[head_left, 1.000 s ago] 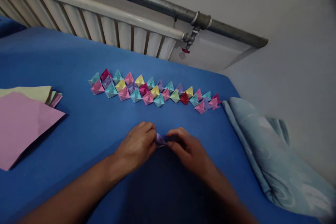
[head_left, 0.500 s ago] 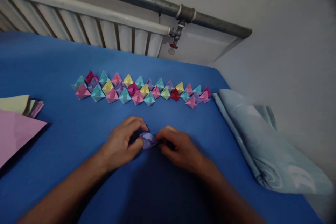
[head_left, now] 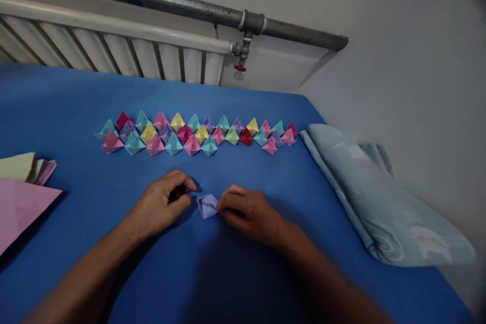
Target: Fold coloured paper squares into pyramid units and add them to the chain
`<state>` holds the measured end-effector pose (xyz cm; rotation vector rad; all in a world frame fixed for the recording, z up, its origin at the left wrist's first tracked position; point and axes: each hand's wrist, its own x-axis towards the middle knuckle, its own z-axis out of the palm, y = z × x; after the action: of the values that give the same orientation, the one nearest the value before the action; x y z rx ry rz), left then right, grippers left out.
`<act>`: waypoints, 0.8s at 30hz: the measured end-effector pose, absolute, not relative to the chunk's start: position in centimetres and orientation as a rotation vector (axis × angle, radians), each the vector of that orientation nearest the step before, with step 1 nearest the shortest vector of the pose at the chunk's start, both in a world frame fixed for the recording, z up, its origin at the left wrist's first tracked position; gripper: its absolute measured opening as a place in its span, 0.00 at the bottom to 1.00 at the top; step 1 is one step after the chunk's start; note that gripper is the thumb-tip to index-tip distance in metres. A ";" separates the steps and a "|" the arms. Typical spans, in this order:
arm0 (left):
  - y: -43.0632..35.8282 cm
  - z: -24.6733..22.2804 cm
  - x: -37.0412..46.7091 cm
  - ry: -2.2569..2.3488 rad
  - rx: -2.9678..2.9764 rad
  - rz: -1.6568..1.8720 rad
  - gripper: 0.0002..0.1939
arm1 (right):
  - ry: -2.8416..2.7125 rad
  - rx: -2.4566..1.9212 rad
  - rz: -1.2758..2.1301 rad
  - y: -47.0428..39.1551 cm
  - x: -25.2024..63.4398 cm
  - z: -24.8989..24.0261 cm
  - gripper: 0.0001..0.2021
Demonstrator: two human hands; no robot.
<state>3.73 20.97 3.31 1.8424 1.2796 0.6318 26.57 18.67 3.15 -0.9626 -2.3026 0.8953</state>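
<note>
The purple paper piece (head_left: 207,206) is between the two hands, over the near part of the blue worktop (head_left: 163,268). The right hand (head_left: 248,213) pinches its right end with the fingertips. The left hand (head_left: 161,205) holds nothing; its fingers are curved and parted, just to the left of the paper. The small folded paper boats (head_left: 192,145) stand in rows on the far side.
</note>
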 end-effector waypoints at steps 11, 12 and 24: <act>21.2 2.5 4.0 1.306 1.793 0.635 0.08 | -1.795 -1.343 0.420 21.2 26.8 3.4 0.06; 21.2 2.5 4.0 1.308 1.799 0.636 0.08 | -1.782 -1.363 0.397 21.9 26.7 3.3 0.06; 21.1 2.3 4.3 1.287 1.854 0.684 0.07 | -1.826 -1.452 0.352 25.8 25.7 2.2 0.07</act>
<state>4.26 21.06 2.28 1.8545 1.2866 0.6842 25.66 25.84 2.23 -1.4519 -1.8256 0.3520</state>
